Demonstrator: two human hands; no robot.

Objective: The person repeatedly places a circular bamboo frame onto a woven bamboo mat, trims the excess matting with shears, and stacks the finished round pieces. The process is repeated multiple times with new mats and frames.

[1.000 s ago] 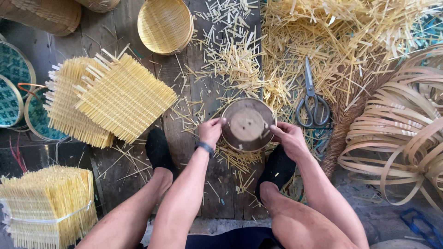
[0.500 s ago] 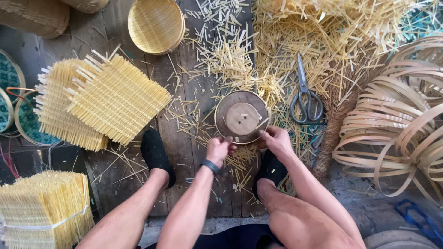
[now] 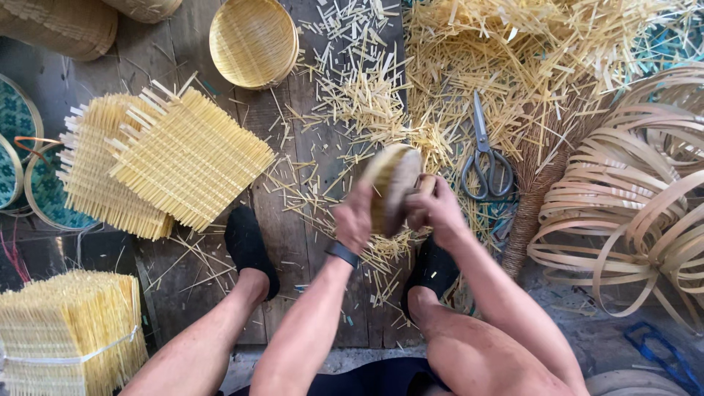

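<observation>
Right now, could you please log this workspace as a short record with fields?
left hand: grips the small round basket, tilted on edge
right hand: holds the basket's other side
scissors: on the floor, right of the basket
woven mats: stacked, left
finished basket: top, on planks
bamboo hoops: piled, right
offcuts: strewn, top right

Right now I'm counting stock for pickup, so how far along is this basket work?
Done: one finished round woven tray lies on the floor boards. In hand: the left hand and right hand hold a small round basket tilted on edge, blurred. Left: flat woven mats lie stacked, a tied bundle of mats sits nearby, and bent bamboo hoops lie unused. Scissors lie among the trimmings.
</observation>
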